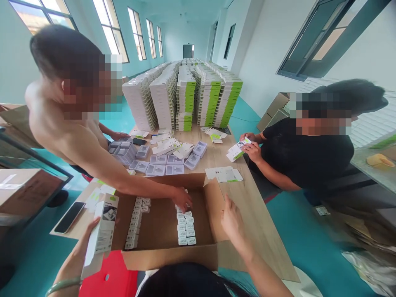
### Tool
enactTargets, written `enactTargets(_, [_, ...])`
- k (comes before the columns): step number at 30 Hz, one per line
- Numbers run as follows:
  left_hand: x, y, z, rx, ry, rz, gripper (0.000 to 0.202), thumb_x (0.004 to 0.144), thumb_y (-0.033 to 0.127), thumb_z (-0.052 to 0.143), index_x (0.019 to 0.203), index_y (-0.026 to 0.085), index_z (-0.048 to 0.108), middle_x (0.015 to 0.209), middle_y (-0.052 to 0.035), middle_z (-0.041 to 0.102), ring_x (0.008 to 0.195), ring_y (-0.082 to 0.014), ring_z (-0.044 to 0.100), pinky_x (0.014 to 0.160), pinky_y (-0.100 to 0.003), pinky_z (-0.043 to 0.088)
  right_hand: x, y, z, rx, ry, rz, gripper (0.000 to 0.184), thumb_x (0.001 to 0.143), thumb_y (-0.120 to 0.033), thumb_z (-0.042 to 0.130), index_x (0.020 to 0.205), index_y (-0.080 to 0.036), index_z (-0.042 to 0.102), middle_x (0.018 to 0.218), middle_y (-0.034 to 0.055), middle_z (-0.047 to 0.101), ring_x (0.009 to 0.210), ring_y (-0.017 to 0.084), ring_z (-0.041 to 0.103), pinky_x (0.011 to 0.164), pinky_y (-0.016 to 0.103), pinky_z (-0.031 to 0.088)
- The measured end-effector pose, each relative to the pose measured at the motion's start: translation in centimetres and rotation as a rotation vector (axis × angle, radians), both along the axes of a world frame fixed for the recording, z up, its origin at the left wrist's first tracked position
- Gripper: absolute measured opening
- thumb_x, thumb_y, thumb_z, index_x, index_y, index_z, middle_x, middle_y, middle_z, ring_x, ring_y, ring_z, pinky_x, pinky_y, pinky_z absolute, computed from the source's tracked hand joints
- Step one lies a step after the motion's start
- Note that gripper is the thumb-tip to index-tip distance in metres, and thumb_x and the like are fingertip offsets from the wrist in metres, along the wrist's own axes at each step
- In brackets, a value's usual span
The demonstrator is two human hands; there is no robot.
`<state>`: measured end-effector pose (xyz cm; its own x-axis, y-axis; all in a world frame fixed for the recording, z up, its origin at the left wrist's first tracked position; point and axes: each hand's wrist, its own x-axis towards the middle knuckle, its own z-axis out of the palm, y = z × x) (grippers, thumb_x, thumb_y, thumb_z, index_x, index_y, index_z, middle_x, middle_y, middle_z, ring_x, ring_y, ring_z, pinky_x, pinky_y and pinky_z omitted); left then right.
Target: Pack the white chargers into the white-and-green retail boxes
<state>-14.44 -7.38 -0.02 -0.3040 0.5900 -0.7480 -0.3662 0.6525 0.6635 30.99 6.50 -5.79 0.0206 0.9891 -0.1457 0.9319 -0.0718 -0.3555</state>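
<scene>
Left grip (87,243) clenches a white-and-green rectangular cardboard retail box (101,231), apparently light and stiff, best held along its long edges; right grip (232,220) open, spread beside a brown corrugated carton flap (213,210).

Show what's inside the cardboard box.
The box holds two rows of small white items; a co-worker's hand covers one row's far end. What lies beneath them is hidden.

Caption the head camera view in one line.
Left hand holds a white box beside a carton of small white items.
</scene>
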Motion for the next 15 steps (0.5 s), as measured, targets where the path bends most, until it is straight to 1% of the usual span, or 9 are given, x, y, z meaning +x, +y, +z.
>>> enactTargets(1, [-0.1, -0.1, -0.2, -0.004, -0.01, 0.017, 0.083, 0.086, 0.076, 0.04, 0.13, 0.014, 0.073, 0.077, -0.0023, 0.081, 0.079, -0.0319, 0.081, 0.045, -0.026, 0.046, -1.4, -0.5, 0.0, 0.048, -0.007, 0.05, 0.056, 0.104, -0.009, 0.044, 0.16, -0.009, 0.041, 0.159, 0.0252, 0.048, 0.148, 0.035, 0.047, 0.121, 0.054, 0.039])
enactTargets(2, [-0.2, -0.2, -0.3, -0.01, -0.018, 0.031, 0.084, 0.086, 0.078, 0.04, 0.132, 0.015, 0.072, 0.078, -0.002, 0.081, 0.079, -0.0314, 0.081, 0.046, -0.026, 0.047, -2.8, -1.0, 0.0, 0.085, -0.007, 0.111, 0.059, 0.103, -0.008, 0.04, 0.162, -0.011, 0.039, 0.165, 0.0212, 0.042, 0.154, 0.032, 0.039, 0.125, 0.051, 0.034])
enactTargets(3, [-0.3, -0.3, -0.5, -0.018, -0.028, 0.042, 0.084, 0.086, 0.078, 0.04, 0.133, 0.015, 0.071, 0.078, -0.0017, 0.081, 0.079, -0.0311, 0.081, 0.048, -0.026, 0.049, -4.2, -1.5, -0.1, 0.106, -0.004, 0.17, 0.059, 0.103, -0.008, 0.038, 0.162, -0.014, 0.04, 0.168, 0.0169, 0.041, 0.156, 0.029, 0.037, 0.127, 0.047, 0.033])
enactTargets(4, [-0.4, -0.3, -0.6, -0.027, -0.037, 0.05, 0.085, 0.086, 0.079, 0.04, 0.134, 0.016, 0.071, 0.078, -0.0016, 0.081, 0.079, -0.0311, 0.081, 0.049, -0.026, 0.05, -5.5, -1.9, -0.3, 0.115, -0.004, 0.22, 0.059, 0.103, -0.008, 0.037, 0.16, -0.015, 0.043, 0.168, 0.0143, 0.042, 0.155, 0.026, 0.038, 0.127, 0.045, 0.034])
enactTargets(7, [-0.8, -0.2, -1.1, -0.049, -0.061, 0.05, 0.087, 0.085, 0.081, 0.043, 0.136, 0.016, 0.069, 0.078, -0.0022, 0.081, 0.081, -0.0324, 0.08, 0.053, -0.029, 0.053, -7.8, -3.0, -1.0, 0.114, -0.029, 0.306, 0.062, 0.096, 0.0, 0.039, 0.154, -0.017, 0.053, 0.166, 0.0115, 0.046, 0.152, 0.026, 0.043, 0.128, 0.047, 0.032])
enactTargets(9, [-1.3, -0.2, -1.3, -0.059, -0.058, 0.037, 0.092, 0.08, 0.084, 0.047, 0.136, 0.015, 0.069, 0.079, -0.0033, 0.082, 0.08, -0.0341, 0.08, 0.05, -0.03, 0.051, -7.7, -3.2, -1.3, 0.109, -0.059, 0.309, 0.07, 0.091, 0.007, 0.036, 0.153, -0.018, 0.054, 0.168, 0.0096, 0.044, 0.154, 0.027, 0.041, 0.129, 0.05, 0.029])
enactTargets(12, [-2.3, -0.7, -1.2, -0.057, -0.012, 0.011, 0.1, 0.068, 0.09, 0.055, 0.132, 0.014, 0.072, 0.081, -0.0047, 0.082, 0.085, -0.0383, 0.079, 0.048, -0.031, 0.049, -5.8, -2.7, -1.2, 0.093, -0.108, 0.244, 0.076, 0.089, 0.01, 0.028, 0.156, -0.018, 0.051, 0.171, 0.0105, 0.038, 0.156, 0.028, 0.038, 0.128, 0.051, 0.028])
enactTargets(14, [-2.9, -1.0, -0.9, -0.021, 0.057, -0.005, 0.102, 0.059, 0.093, 0.06, 0.124, 0.016, 0.076, 0.081, -0.0043, 0.083, 0.094, -0.0424, 0.077, 0.053, -0.034, 0.053, -4.0, -2.2, -1.1, 0.071, -0.139, 0.173, 0.074, 0.091, 0.01, 0.026, 0.157, -0.016, 0.049, 0.171, 0.0127, 0.037, 0.154, 0.028, 0.041, 0.127, 0.049, 0.03])
enactTargets(15, [-2.9, -0.9, -0.8, 0.014, 0.107, -0.014, 0.1, 0.058, 0.094, 0.062, 0.12, 0.018, 0.078, 0.083, -0.0042, 0.083, 0.1, -0.0443, 0.075, 0.059, -0.038, 0.056, -3.2, -1.9, -1.0, 0.056, -0.156, 0.126, 0.072, 0.093, 0.008, 0.026, 0.159, -0.015, 0.045, 0.171, 0.0153, 0.037, 0.151, 0.029, 0.046, 0.124, 0.049, 0.035])
